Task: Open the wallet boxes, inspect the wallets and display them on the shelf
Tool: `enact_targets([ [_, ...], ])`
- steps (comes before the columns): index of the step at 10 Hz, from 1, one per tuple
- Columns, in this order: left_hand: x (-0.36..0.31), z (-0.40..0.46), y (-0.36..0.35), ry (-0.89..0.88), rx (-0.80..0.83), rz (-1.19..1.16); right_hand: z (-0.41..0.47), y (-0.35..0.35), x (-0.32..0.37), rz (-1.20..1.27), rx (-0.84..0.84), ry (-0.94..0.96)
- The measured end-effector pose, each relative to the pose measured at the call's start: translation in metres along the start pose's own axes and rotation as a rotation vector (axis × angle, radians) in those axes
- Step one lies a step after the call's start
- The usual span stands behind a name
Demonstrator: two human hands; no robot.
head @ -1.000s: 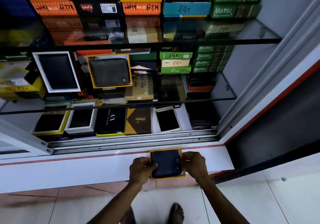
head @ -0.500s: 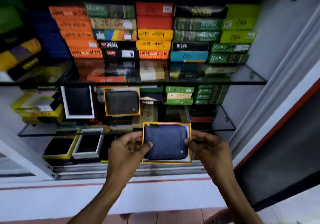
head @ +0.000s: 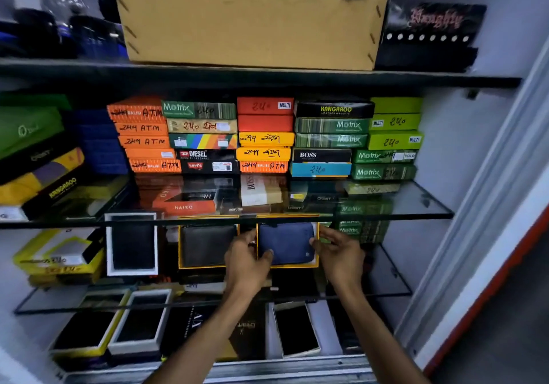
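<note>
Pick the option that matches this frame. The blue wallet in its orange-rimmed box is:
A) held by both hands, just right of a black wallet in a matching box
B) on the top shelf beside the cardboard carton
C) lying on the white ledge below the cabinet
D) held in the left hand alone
A: the left hand and right hand grip the blue wallet at either side, right beside the black wallet displayed in its orange-rimmed box.

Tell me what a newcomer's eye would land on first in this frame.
Likely the blue wallet in its orange-rimmed box, held upright by the left hand and right hand at the middle glass shelf, beside a dark wallet already displayed. Next, the colourful stacked boxes above, and the cardboard box on top.
</note>
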State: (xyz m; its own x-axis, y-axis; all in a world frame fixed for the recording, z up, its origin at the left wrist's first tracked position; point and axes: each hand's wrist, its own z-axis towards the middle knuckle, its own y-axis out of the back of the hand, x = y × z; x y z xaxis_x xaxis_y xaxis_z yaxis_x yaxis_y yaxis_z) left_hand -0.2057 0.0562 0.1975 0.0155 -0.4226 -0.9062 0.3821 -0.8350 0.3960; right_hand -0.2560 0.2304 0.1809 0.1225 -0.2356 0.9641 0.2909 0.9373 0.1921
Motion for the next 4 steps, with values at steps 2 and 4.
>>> enact_targets([
  [2, 0.009, 0.018, -0.016, 0.012, 0.039, 0.044, 0.016, -0.012, -0.011, -0.108, -0.013, -0.004],
  [4, 0.008, 0.008, -0.008, -0.053, 0.034, 0.038, 0.000, -0.010, 0.002, -0.112, -0.015, 0.023],
])
